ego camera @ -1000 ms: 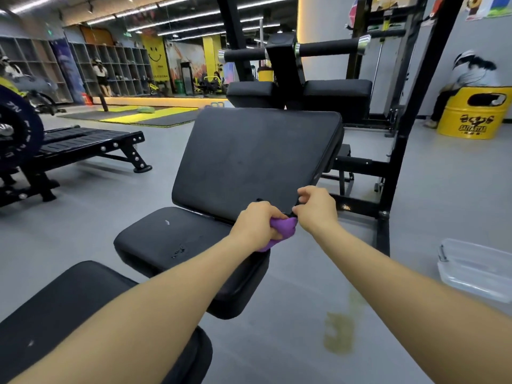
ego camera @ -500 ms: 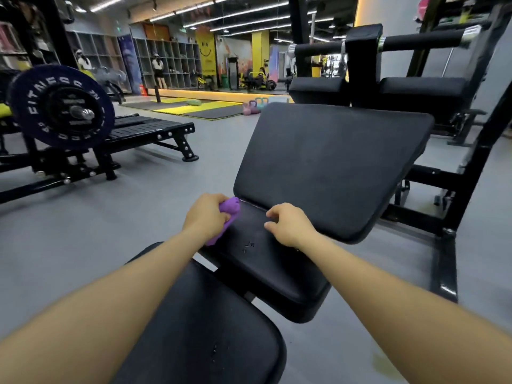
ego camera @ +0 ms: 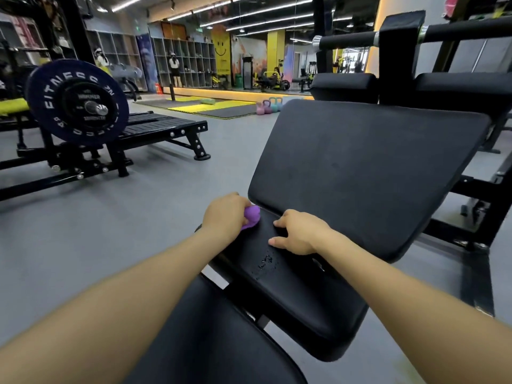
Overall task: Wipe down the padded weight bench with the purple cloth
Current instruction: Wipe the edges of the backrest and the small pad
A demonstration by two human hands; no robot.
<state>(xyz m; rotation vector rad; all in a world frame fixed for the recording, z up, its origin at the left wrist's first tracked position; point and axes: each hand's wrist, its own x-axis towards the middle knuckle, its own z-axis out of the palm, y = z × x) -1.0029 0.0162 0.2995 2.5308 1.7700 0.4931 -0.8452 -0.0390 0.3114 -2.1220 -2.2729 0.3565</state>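
Gripping purple cloth (ego camera: 251,217) | left hand (ego camera: 225,217) | weight plate (ego camera: 76,102) reads "FITNESS"

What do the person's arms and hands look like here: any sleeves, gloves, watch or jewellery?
Both forearms are bare right down to the frame edge, with no sleeve in view. The left hand and right hand wear no gloves. No watch, wristband or ring shows on the parts that can be seen; the fingertips are mostly hidden.
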